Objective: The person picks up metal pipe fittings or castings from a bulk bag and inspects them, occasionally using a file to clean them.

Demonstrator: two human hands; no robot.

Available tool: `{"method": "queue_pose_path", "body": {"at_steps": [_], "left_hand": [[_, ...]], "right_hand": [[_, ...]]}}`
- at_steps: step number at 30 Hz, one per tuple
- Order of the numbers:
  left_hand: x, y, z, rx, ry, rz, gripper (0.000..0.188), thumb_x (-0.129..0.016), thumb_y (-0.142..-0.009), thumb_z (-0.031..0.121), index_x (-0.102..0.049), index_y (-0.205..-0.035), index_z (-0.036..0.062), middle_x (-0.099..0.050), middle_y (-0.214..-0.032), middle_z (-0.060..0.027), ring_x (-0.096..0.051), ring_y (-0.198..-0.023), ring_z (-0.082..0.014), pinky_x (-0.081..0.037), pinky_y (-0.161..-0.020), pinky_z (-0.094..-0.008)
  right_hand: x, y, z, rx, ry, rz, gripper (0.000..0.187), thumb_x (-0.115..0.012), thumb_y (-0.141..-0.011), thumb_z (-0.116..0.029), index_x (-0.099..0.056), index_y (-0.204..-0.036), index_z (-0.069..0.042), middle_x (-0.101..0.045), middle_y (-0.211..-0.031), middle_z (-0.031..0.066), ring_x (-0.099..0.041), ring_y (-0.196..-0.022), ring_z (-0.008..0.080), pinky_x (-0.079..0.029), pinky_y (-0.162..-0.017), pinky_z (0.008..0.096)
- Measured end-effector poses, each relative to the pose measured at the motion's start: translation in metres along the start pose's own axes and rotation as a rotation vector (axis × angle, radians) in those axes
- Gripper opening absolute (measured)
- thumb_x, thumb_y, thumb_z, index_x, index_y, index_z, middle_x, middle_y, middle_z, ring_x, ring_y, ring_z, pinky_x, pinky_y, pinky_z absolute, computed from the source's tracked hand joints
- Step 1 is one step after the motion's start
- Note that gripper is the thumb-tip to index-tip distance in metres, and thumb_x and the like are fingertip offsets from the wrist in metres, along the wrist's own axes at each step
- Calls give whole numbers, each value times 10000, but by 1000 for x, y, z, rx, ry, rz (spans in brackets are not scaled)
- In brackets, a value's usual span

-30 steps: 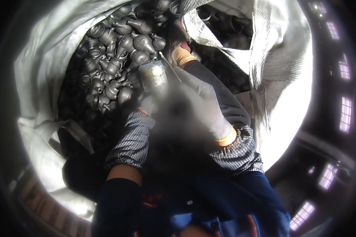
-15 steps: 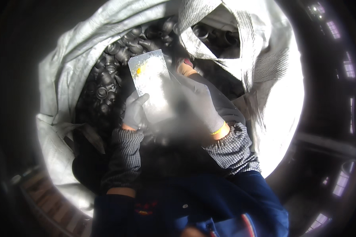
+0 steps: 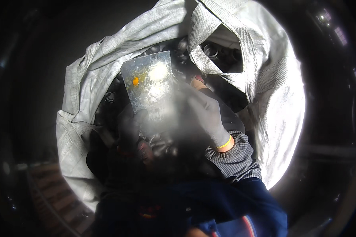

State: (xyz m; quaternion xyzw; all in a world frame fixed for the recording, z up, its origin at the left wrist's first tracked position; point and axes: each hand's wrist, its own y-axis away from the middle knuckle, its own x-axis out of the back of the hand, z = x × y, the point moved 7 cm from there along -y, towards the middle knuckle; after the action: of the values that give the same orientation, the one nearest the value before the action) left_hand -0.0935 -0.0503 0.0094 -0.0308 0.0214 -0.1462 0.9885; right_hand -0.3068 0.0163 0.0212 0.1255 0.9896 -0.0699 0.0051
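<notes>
Both my gloved hands hold up a flat, shiny metal plate [image 3: 150, 89] with an orange spot, over the mouth of a large white woven sack [image 3: 265, 102]. My left hand [image 3: 128, 124], in shadow, grips the plate's lower left edge. The right hand [image 3: 203, 114], in a grey glove with a yellow cuff band, grips its right side. Dark rounded metal parts [image 3: 209, 50] fill the sack; the plate hides most of them.
The sack's folded rim [image 3: 209, 63] hangs over the opening at the upper right. Dark floor surrounds the sack, with a ridged strip [image 3: 55, 197] at the lower left. My blue clothing [image 3: 225, 209] fills the lower middle.
The metal plate has been lifted out of the sack and raised toward the camera, and now covers the dark parts. The view has shifted, so the sack sits more to the right.
</notes>
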Motion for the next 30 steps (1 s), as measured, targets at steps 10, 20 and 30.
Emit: {"method": "queue_pose_path", "body": {"at_steps": [10, 20, 30], "left_hand": [[12, 20, -3, 149, -141, 15, 469, -601, -807, 203, -541, -1189, -61, -621, -1064, -93, -580, -953, -178, -459, -843, -320], [0, 25, 1, 16, 65, -31, 545, -599, -800, 249, -493, -1230, -70, -607, -1078, -116, -580, -957, -201, -469, -825, -334], [-5, 21, 4, 28, 81, -48, 528, -584, -794, 225, -495, -1219, -76, -607, -1061, -122, -580, -944, -202, -473, -818, -334]], "right_hand": [[-8, 16, -39, -7, -10, -29, 413, -500, -856, 7, -527, -1267, 21, -654, -1017, 116, -597, -867, 119, -460, -801, 241], [-8, 10, -40, 156, 371, -39, 401, -526, -829, 12, -572, -1225, -22, -636, -895, 163, -617, -763, 200, -475, -714, 282], [-3, 8, -37, 233, 344, -39, 402, -517, -827, 12, -567, -1225, -14, -649, -963, 186, -642, -841, 245, -489, -762, 306]]}}
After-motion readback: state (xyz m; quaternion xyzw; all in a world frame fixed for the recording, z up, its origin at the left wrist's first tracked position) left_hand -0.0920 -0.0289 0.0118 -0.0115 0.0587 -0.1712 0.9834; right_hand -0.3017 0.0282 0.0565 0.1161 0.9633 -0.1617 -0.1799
